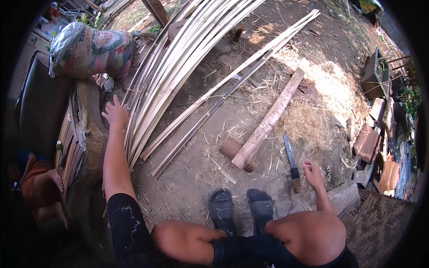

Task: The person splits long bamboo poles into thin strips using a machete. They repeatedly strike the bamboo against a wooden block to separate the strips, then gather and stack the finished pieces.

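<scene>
My left hand [116, 114] reaches forward on the left, fingers spread, beside the left edge of a large bundle of long pale split strips [172, 67], which look like bamboo. No strip is gripped in it; whether the fingers touch the bundle I cannot tell. Close to my right knee, my right hand [312, 173] hovers with its fingers loosely curled in and nothing visible in them. Just left of it, a long knife [291, 156] lies on the ground, its handle toward me. Apart from the bundle, a few narrow strips [223, 94] lie diagonally, one dark-sided.
A plank [270, 118] rests across a short log [231, 148] ahead of my feet. Fine shavings [308, 116] cover the ground to the right. A stuffed sack [91, 51] stands at the far left. Another person's bare foot [56, 179] shows at left. A woven mat [380, 228] lies lower right.
</scene>
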A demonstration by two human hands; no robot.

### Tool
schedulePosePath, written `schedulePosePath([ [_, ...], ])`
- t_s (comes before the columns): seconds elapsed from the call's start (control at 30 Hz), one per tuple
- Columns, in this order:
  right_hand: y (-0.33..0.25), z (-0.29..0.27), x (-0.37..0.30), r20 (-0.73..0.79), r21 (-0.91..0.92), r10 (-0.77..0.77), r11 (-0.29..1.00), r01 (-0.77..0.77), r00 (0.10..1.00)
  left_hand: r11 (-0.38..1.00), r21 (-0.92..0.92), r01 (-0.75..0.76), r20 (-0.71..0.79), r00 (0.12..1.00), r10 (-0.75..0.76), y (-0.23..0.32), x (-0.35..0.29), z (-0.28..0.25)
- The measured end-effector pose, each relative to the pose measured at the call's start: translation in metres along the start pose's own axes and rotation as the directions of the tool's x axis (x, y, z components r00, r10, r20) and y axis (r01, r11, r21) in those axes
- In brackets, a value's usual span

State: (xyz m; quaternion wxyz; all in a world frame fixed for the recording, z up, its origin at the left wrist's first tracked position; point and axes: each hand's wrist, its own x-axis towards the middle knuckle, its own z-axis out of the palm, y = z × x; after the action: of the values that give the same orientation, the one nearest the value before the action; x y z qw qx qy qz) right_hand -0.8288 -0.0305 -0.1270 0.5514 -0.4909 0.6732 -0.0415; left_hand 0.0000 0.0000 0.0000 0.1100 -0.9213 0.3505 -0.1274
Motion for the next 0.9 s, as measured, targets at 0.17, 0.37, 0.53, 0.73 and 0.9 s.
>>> schedulePosePath([
  [0.17, -0.005, 0.064, -0.027, -0.194, -0.672, -0.524, 0.687, 0.277, 0.829, 0.756, -0.485, -0.440, 0.001, 0.864, 0.503, 0.131, -0.076, 0.031],
  [0.37, 0.000, 0.053, -0.021, -0.187, -0.564, -0.338, 0.806, 0.181, 0.923, 0.906, -0.311, -0.286, 0.318, 0.867, 0.383, 0.172, -0.136, 0.093],
  [0.53, -0.065, 0.039, -0.050, -0.140, 0.088, 0.012, 0.996, 0.000, 0.990, 0.870, -0.425, -0.250, 0.423, 0.795, 0.435, 0.148, -0.103, 0.070],
  [0.73, -0.085, 0.023, -0.018, -0.306, -0.067, -0.537, 0.836, 0.545, 0.786, 0.479, -0.860, -0.176, 0.100, 0.863, 0.496, 0.144, -0.148, -0.047],
  [0.9, -0.164, 0.016, -0.026, -0.279, -0.265, -0.633, 0.773, 0.576, 0.722, 0.486, -0.874, 0.018, 0.376, 0.659, 0.651, 0.142, -0.243, -0.081],
])
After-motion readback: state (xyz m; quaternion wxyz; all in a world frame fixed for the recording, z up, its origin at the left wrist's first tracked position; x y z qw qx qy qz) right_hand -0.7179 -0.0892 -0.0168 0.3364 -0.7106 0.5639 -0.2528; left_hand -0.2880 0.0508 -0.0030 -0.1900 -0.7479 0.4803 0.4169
